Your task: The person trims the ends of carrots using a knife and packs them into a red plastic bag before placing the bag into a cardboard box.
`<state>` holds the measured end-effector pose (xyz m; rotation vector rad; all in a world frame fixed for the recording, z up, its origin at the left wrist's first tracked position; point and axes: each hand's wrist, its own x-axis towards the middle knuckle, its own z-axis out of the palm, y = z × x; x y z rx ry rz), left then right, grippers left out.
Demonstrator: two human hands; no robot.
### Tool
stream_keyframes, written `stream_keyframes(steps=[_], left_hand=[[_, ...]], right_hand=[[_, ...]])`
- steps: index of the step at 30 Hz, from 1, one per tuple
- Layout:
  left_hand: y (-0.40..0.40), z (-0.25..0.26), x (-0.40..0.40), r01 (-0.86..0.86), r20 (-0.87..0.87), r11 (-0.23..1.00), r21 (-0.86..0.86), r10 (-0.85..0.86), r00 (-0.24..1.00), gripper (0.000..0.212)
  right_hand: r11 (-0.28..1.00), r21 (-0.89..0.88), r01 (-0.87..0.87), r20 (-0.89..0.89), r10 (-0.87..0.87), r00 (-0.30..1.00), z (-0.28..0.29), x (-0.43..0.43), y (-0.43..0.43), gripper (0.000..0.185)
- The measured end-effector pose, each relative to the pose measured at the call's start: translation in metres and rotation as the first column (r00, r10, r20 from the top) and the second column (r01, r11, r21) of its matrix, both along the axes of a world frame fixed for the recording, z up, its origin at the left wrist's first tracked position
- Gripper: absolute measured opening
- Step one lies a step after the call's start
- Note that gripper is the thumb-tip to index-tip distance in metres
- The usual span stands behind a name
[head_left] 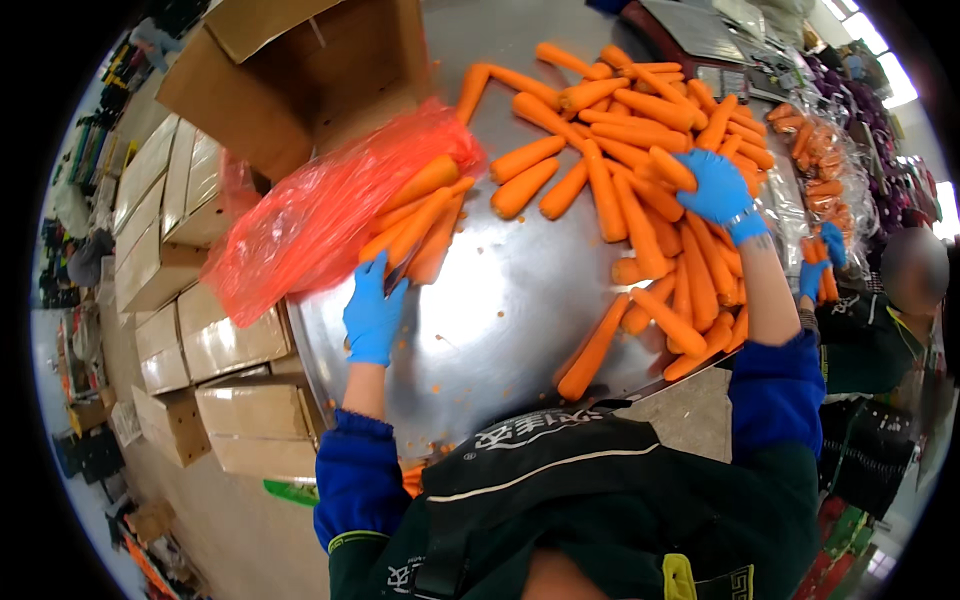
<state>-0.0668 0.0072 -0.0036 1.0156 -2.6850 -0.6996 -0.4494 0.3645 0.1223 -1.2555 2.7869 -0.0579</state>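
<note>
My left hand (375,307), in a blue glove, is at the near end of several carrots (420,225) lying partly in a red plastic bag (322,210). Something dark and narrow, perhaps a blade, shows between its thumb and fingers; I cannot tell what it is. My right hand (712,187), gloved too, has its fingers around a carrot (670,168) on the right side of a large carrot pile (637,135). Both the bag and the pile rest on a metal table (487,315).
An open cardboard box (247,97) stands behind the red bag. Closed cartons (232,337) are stacked at left. Clear bags of carrots (817,165) and a scale (694,30) are at right, where a co-worker's gloved hands (814,277) hold carrots.
</note>
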Motion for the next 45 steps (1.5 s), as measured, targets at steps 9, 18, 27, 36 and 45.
stream_keyframes(steps=[9, 18, 27, 36, 45], left_hand=[[-0.008, -0.025, 0.022, -0.032, -0.081, 0.921, 0.388, 0.069, 0.994, 0.056], [0.106, 0.083, 0.089, -0.045, 0.028, 0.083, 0.996, 0.194, 0.981, 0.042], [0.109, 0.204, 0.065, 0.342, -0.034, 0.913, -0.223, -0.358, 0.933, 0.069], [0.076, 0.141, 0.062, 0.245, 0.134, 0.903, -0.353, -0.211, 0.968, 0.063], [-0.015, 0.025, 0.054, 0.025, -0.130, 1.000, 0.011, -0.023, 0.991, 0.033]], right_hand=[[0.814, -0.574, 0.087, 0.217, 0.048, 0.975, -0.063, 0.080, -0.062, 0.071], [0.664, -0.109, 0.739, 0.477, 0.687, -0.547, -0.070, 0.290, -0.155, 0.057], [0.657, -0.666, 0.353, 0.745, 0.558, 0.366, -0.006, 0.293, -0.113, 0.043], [0.720, -0.683, 0.125, 0.689, 0.577, 0.438, 0.021, 0.276, -0.084, 0.041], [0.707, -0.690, 0.156, 0.176, -0.046, 0.983, -0.020, 0.146, -0.101, 0.036]])
